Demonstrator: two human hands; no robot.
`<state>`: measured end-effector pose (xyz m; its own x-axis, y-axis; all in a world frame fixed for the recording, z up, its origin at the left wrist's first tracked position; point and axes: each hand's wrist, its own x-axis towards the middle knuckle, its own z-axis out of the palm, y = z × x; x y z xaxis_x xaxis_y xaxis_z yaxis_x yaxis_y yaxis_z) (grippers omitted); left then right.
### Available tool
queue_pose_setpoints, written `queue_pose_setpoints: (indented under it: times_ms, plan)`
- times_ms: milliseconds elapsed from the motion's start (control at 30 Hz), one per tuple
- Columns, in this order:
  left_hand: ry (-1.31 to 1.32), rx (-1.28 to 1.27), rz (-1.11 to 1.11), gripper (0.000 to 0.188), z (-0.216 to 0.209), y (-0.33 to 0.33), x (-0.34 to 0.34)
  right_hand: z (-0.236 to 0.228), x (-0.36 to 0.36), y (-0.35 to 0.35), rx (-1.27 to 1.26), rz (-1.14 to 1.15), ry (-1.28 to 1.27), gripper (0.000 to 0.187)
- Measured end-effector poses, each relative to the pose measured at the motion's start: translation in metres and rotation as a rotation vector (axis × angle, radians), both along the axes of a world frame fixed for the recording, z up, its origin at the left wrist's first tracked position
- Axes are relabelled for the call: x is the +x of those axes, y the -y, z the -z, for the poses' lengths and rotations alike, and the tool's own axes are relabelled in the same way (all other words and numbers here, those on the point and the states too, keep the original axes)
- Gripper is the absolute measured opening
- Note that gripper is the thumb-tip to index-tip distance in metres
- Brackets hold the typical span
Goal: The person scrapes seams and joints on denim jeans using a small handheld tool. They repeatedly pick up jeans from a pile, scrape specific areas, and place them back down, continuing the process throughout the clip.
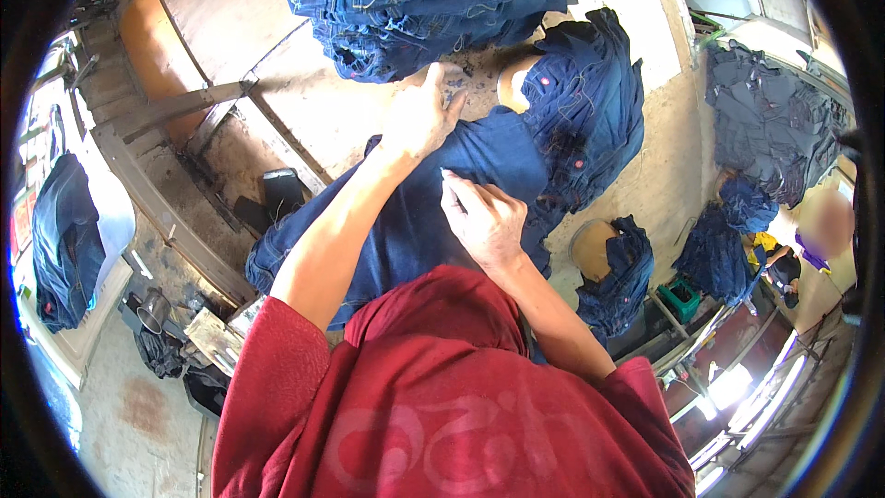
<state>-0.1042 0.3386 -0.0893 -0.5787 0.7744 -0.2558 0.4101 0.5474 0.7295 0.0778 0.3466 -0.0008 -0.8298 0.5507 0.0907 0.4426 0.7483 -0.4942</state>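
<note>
Dark-blue denim garment (415,212): lies beneath and between the two grips, fairly smooth in the middle, rucked at its end to the left of and nearer than the left grip.
Left grip (422,124): at the garment's far edge, thumb and forefinger spread apart; no cloth is seen held between them.
Right grip (484,221): above the garment, fingers curled inward, tips close to the cloth; whether they pinch a fold, the view does not let one tell.
Cloth handling: probably best done with the left grip flat as an anchor while the right draws the fabric evenly, easing creases outward; a hard tug could pull the far edge askew.
Stack of jeans (415,0): just beyond the left grip, with loose pale threads that could snag a finger.
Bunched blue garment (590,111): beyond and right of the right grip, close against the spread cloth, so sweeps that way are better kept short.
Worktop (355,97): pale, bare just left of the left grip.
</note>
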Motion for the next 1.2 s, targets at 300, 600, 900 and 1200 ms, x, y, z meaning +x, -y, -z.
queue_pose_setpoints:
  times_ms: [300,600,900,1200]
  plan:
    - [-0.059,0.038,0.014,0.042,0.012,0.001,0.001,-0.036,0.017,0.009,0.025,-0.015,0.18,0.018]
    - [-0.08,0.071,-0.022,0.041,0.016,0.002,0.006,-0.005,-0.006,-0.004,0.017,0.005,0.019,0.008]
    - [-0.039,0.073,-0.013,0.041,0.017,0.001,0.004,-0.028,0.01,-0.004,-0.098,0.001,0.083,0.012]
    - [-0.045,0.1,-0.006,0.042,0.01,0.002,0.003,-0.026,0.009,-0.01,-0.066,-0.069,0.188,0.011]
